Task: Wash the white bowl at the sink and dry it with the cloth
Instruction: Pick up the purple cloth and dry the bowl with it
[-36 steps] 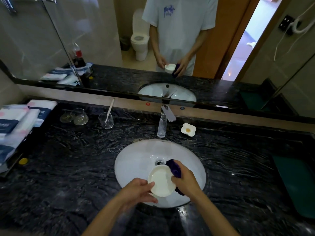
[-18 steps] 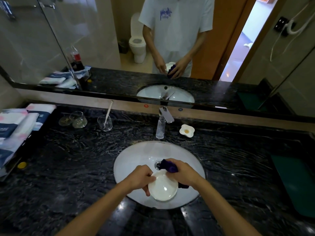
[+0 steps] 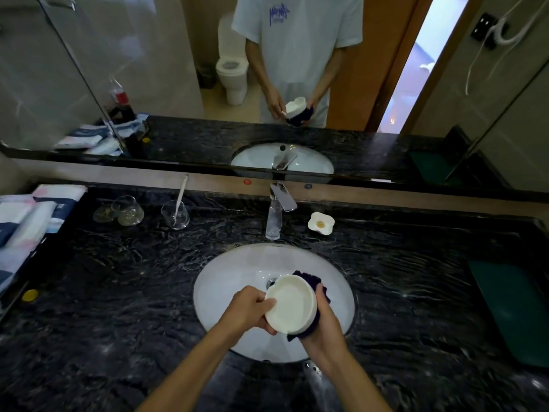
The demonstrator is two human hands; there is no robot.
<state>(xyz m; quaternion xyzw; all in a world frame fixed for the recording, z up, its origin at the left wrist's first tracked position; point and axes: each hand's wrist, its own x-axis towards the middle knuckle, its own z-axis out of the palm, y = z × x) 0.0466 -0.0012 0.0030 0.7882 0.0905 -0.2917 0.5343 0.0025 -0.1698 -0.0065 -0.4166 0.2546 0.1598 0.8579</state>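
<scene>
Small round white ceramic bowl [image 3: 292, 304] is sitting above the white oval undermount sink basin [image 3: 234, 272], tilted, with its clean-looking interior facing up toward the camera. Dark purple fuzzy cloth [image 3: 309, 281] is wrapping around the bowl's right and far outer wall, touching it and poking out past the far rim and below the near edge. Basin is sitting recessed in the dark veined countertop, drain partly showing just left of the bowl's far rim. Can't tell if the bowl is wet.
</scene>
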